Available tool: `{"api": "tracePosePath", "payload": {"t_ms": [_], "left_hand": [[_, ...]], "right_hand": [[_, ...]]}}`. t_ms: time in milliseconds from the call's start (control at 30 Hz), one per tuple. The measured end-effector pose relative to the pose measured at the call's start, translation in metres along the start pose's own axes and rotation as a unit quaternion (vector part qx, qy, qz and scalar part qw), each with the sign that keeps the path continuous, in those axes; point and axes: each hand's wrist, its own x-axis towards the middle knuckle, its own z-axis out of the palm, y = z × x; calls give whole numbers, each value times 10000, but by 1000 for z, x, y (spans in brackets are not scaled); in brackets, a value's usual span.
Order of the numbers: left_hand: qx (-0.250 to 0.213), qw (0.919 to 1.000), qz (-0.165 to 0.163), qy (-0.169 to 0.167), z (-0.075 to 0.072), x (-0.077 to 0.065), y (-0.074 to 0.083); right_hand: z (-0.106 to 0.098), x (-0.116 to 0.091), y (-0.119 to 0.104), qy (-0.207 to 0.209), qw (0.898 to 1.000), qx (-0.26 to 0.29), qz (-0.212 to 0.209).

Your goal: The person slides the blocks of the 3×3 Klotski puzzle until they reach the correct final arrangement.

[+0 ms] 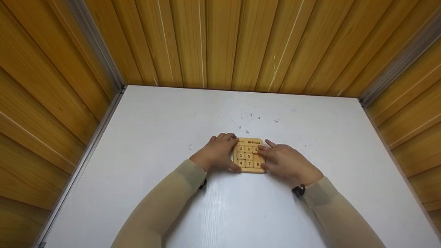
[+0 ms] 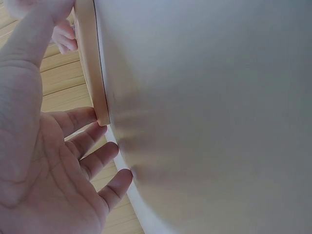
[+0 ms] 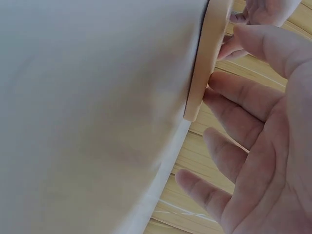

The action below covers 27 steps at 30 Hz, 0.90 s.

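Observation:
A wooden number slide puzzle (image 1: 252, 170) lies flat on the white table. Its rows read 2, 3, 6, then 1, 5 and a gap at the right, then 4, 7, 8. My left hand (image 1: 217, 150) holds the board's left side, thumb at the near corner and forefinger at the far corner. On the right side, my right hand (image 1: 291, 163) touches the 6 tile (image 1: 255, 149) with fairly straight fingers, its thumb beside the 8 tile (image 1: 257, 164). Both wrist views show only the board's side edge (image 2: 90, 58), so its tiles are hidden there.
The white table (image 1: 155, 113) bears small dark marks beyond the puzzle. Wood-patterned panels (image 1: 220, 44) stand along its back and both sides. Each wrist wears a black strap, clearest on the right wrist strap (image 1: 298, 190).

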Motion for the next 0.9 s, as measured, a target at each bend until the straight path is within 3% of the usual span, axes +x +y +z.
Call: {"api": "tracePosePath", "payload": {"t_ms": [233,567,733,900], "left_hand": [[52,10000,-5,18,1,-1,1],[10,10000,-41,74,4,-2,-1],[-27,10000,-24,15,5,-3,0],[29,10000,-31,87,0,0,0]], "right_hand": [[3,1,-1,-91,9999,7,70],[5,-6,-6,84,9998,160,115],[8,-10,-9,-57,9998,127,129],[4,-9,-11,-6,9998,100,178]]}}
